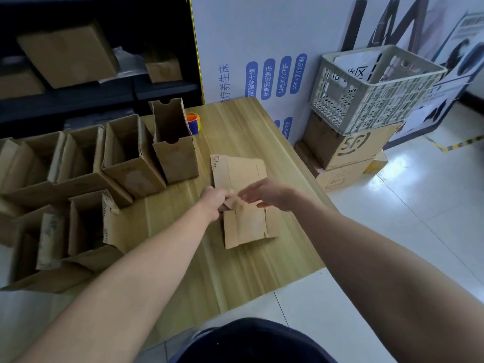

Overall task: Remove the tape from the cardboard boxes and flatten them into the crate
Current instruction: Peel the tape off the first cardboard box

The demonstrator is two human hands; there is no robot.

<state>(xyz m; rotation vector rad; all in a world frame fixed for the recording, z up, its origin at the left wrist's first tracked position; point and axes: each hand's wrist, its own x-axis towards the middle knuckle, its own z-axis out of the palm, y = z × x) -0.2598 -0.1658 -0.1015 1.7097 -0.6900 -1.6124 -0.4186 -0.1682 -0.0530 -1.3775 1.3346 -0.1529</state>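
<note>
Beneath left hand (214, 199), cardboard box (243, 226) lying flattened on tabletop (248, 132); that hand pinching flap (232, 202), right hand (269, 192) hovering, fingers (248, 195) apart; next probably carrying box to crate (345, 100).

1. The left hand (213, 199) and the right hand (267, 193) are both bare.
2. The left forearm (146, 260) is bare from the wrist to the edge of the view, long and smooth in outline.
3. The right forearm (366, 258) is likewise bare, and looks broader where it nears the camera.
4. The fingers (248, 196) of the right hand are slightly blurred, so nails cannot be made out.
5. A dark navy garment (256, 341) of plain, smooth cloth shows at the bottom edge; shirt or trousers, it cannot be told.
</note>
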